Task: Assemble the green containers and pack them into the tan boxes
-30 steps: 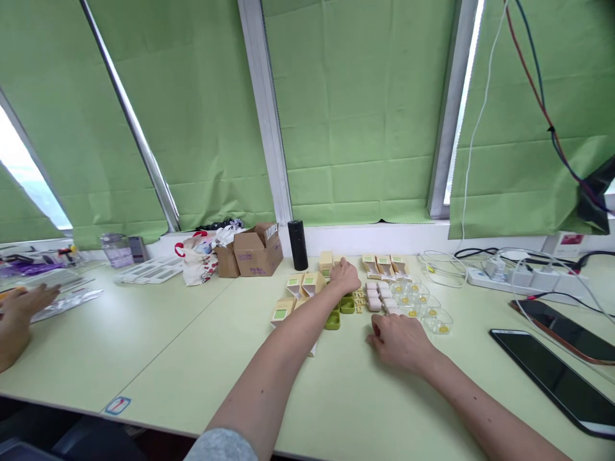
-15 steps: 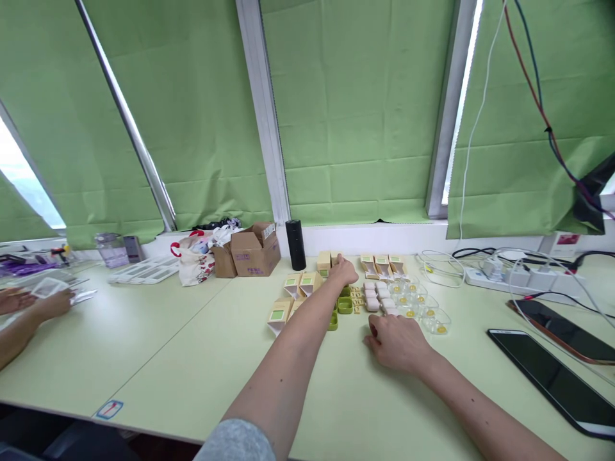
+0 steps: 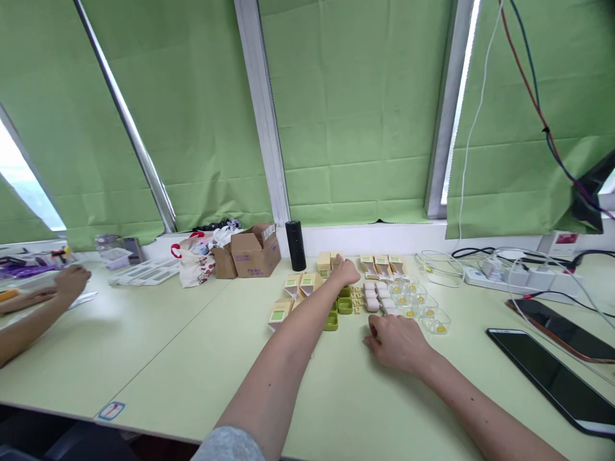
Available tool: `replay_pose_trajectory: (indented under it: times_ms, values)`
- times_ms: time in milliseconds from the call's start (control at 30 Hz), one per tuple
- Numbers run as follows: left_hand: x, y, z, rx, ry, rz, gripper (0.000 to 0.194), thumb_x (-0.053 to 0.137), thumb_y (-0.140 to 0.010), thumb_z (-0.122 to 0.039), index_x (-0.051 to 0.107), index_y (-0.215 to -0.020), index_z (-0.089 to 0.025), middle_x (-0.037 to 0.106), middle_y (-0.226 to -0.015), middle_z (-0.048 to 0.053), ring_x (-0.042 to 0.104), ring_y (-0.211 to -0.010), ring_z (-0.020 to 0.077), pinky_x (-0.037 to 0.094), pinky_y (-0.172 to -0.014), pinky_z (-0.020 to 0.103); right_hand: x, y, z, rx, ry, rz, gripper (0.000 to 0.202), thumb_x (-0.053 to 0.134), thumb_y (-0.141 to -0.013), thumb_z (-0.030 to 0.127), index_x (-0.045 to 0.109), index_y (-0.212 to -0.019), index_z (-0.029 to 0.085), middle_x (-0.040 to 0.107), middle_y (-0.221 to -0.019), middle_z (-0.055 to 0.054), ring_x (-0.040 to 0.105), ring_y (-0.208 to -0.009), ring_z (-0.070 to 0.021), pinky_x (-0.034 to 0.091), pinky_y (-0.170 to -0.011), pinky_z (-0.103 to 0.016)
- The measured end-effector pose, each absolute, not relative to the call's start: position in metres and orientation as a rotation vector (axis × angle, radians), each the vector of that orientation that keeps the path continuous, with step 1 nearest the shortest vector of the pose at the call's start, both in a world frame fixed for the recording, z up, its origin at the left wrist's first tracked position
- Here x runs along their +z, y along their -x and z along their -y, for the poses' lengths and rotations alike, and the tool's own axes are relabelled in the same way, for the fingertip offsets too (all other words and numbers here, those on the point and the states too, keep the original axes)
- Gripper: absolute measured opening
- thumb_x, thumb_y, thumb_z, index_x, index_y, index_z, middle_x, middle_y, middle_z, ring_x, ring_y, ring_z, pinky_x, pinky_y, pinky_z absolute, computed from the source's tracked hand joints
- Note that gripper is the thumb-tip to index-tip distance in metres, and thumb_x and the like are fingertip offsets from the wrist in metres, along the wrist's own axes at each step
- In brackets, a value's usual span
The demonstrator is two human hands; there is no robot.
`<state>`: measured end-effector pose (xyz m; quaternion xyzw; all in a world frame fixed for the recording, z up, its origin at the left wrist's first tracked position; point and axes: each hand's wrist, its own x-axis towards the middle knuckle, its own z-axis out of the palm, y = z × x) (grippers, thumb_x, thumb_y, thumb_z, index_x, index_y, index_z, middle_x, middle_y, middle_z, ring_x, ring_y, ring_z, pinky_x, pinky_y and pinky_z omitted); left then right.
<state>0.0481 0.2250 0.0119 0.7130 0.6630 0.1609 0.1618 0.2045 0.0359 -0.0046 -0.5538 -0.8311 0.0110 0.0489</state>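
Observation:
My left hand point(image 3: 346, 271) is stretched out over the far rows, at the small cream cardboard boxes point(image 3: 323, 262). Its fingers are mostly hidden behind the hand, so I cannot tell whether it grips a box. Below it are green square trays point(image 3: 344, 306) and small yellow pieces point(image 3: 357, 301). My right hand point(image 3: 398, 342) rests on the table with fingers curled in and nothing visible in them. Just beyond it stand pale pink blocks point(image 3: 371, 298) and clear plastic covers with yellow spots point(image 3: 436, 320). More boxes with green labels point(image 3: 280, 312) lie left of my left forearm.
A black cylinder point(image 3: 295, 246), a brown carton point(image 3: 255, 251) and a cloth bag point(image 3: 196, 266) stand at the back. Phones point(image 3: 548, 378) and a power strip point(image 3: 523, 282) with cables lie right. Another person's hand point(image 3: 72, 282) works far left beside white trays point(image 3: 148, 271).
My hands have hardly moved; the left forearm has shifted slightly. At far left, the other person's hand has risen and moved right.

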Motion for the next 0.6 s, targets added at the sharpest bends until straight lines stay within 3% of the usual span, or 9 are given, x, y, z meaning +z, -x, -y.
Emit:
replay_pose_trajectory:
  times_ms: [100,200,267,333,433,600]
  values:
    - [0.023,-0.047,-0.207,0.513,-2.102,-1.854,0.062,0.065,-0.091,-0.026,0.054,-0.151,-0.012,0.015,-0.177,0.023,0.066,-0.131,0.0404,0.057,-0.104,0.049,-0.004,-0.205,-0.035,0.040,1.692,2.524,0.025,0.057,-0.096,0.037,0.074,-0.101,0.019,0.081,-0.097,-0.015,0.078,-0.094,-0.0359,0.047,-0.072,-0.038]
    - [0.036,-0.038,-0.183,0.655,-2.206,-1.790,0.054,0.061,-0.096,-0.028,0.058,-0.149,-0.016,0.046,-0.167,0.018,0.060,-0.141,0.0343,0.050,-0.115,0.044,-0.003,-0.204,-0.034,0.049,1.698,2.520,0.024,0.057,-0.096,0.036,0.074,-0.100,0.019,0.081,-0.098,-0.015,0.078,-0.095,-0.0356,0.048,-0.073,-0.037]
    - [0.046,-0.028,-0.164,0.752,-2.252,-1.750,0.044,0.058,-0.099,-0.028,0.065,-0.141,-0.020,0.067,-0.148,0.013,0.066,-0.133,0.0285,0.053,-0.111,0.038,-0.003,-0.204,-0.034,0.054,1.703,2.519,0.024,0.057,-0.097,0.036,0.074,-0.100,0.019,0.081,-0.098,-0.015,0.078,-0.096,-0.0356,0.048,-0.074,-0.037]
    - [0.054,-0.014,-0.145,0.847,-2.277,-1.728,0.033,0.055,-0.100,-0.026,0.072,-0.128,-0.022,0.078,-0.130,0.007,0.073,-0.119,0.0238,0.056,-0.103,0.032,-0.003,-0.203,-0.033,0.055,1.706,2.518,0.024,0.057,-0.097,0.036,0.074,-0.100,0.019,0.081,-0.099,-0.016,0.078,-0.096,-0.0360,0.048,-0.075,-0.038]
    - [0.063,0.012,-0.114,0.976,-2.276,-1.751,0.027,0.053,-0.100,-0.023,0.076,-0.115,-0.023,0.083,-0.109,0.004,0.076,-0.101,0.0213,0.057,-0.093,0.031,-0.002,-0.202,-0.032,0.064,1.713,2.510,0.024,0.057,-0.098,0.036,0.074,-0.100,0.019,0.081,-0.099,-0.016,0.077,-0.096,-0.0368,0.048,-0.074,-0.038]
    - [0.061,0.043,-0.070,0.991,-2.255,-1.852,0.024,0.055,-0.098,-0.021,0.077,-0.105,-0.023,0.082,-0.094,0.003,0.075,-0.084,0.0207,0.054,-0.074,0.029,-0.002,-0.199,-0.030,0.070,1.689,2.486,0.022,0.057,-0.099,0.033,0.073,-0.098,0.018,0.081,-0.098,-0.016,0.077,-0.094,-0.0353,0.045,-0.072,-0.036]
